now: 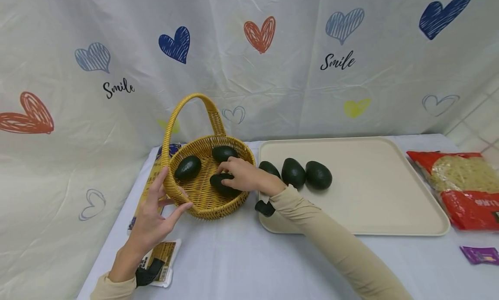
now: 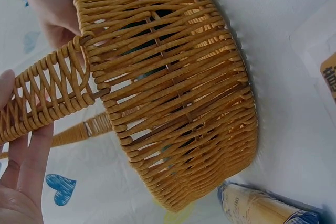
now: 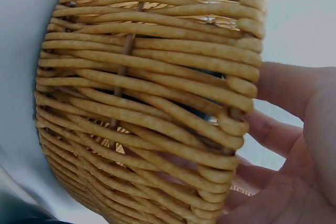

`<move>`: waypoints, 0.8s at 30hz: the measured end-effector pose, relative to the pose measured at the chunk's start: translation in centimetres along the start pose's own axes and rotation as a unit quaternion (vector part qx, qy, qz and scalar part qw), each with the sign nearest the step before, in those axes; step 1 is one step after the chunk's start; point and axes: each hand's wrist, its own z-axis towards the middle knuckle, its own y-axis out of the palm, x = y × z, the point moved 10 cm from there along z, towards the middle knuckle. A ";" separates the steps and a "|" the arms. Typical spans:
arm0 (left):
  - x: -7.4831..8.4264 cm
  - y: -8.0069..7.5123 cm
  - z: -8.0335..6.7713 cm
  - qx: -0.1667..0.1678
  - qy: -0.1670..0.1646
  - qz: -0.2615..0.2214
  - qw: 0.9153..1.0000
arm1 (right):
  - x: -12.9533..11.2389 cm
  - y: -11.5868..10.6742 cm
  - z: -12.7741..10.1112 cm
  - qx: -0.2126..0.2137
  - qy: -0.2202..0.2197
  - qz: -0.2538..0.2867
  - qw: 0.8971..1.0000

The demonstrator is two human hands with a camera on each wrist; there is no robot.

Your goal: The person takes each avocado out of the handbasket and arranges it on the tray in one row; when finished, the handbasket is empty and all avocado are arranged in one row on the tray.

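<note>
A yellow wicker basket [image 1: 202, 211] with a tall arched handle [image 1: 171, 122] stands at the left of the table. My left hand [image 1: 150, 217] grips it at the foot of the handle, thumb in front and fingers behind; the left wrist view shows the handle between them. Over the right rim reaches my right hand [image 1: 243, 174], its thumb and fingers around a dark green avocado [image 1: 223, 186] low in the basket. Two more avocados lie inside, one at the left [image 1: 188, 167] and one at the back [image 1: 224, 153]. The basket wall mostly hides the held avocado in the right wrist view.
Right of the basket, a beige tray [image 1: 370, 191] carries three avocados [image 1: 319, 175] near its left end. A red pasta bag [image 1: 464, 189] and a purple packet [image 1: 480, 255] lie farther right. Flat packages lie left of the basket and under my left wrist [image 1: 165, 252].
</note>
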 end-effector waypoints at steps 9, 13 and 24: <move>0.0 0.0 0.0 -0.002 -0.005 0.003 1.000 | -0.5 0.8 0.1 -0.047 -0.021 0.036 0.998; 0.0 0.0 0.0 -0.001 -0.009 0.005 1.000 | -0.7 1.4 0.4 -0.068 -0.026 0.037 0.997; 0.1 -0.1 0.1 -0.001 -0.002 0.002 1.000 | -1.9 3.6 1.4 -0.105 -0.034 0.014 0.994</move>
